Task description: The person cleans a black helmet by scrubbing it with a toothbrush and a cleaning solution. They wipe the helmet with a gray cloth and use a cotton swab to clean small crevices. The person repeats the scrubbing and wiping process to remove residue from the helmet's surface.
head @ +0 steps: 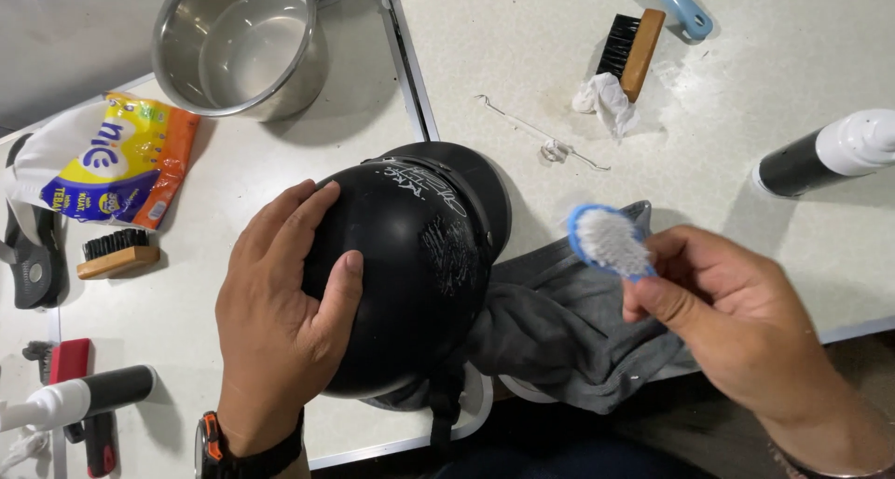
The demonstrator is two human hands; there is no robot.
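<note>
Helmet (410,265), black and glossy, sits at the near edge of the desk (233,199), close to the seam where two white tabletops meet, and I see a patch of pale scuffing or foam on its right flank. My left hand (280,321) lies spread over its left side, palm flat on the shell, fingers curved round it and thumb pointing up toward the crown; it is open and pressing rather than closed round anything. A black watch with an orange trim (219,442) shows at that wrist. My right hand (727,321) hovers just off the near edge on the right, closed round the handle of a small blue brush (608,241), whose white bristles face up at me. The brush head is near the helmet but not touching it. A grey cloth (569,335) lies under and beside the helmet, hanging over the near edge between the two hands.

Toward the far left stands a steel pot (238,46), and by the left edge a yellow and white packet (107,162) with a small wooden brush (117,253) just beneath it. In the near left corner lies a black bottle with a white cap (79,395). On the right tabletop, near the far edge, another wooden brush (634,50) rests against a crumpled tissue (606,102), and a second black and white bottle (825,157) lies at the right edge.
</note>
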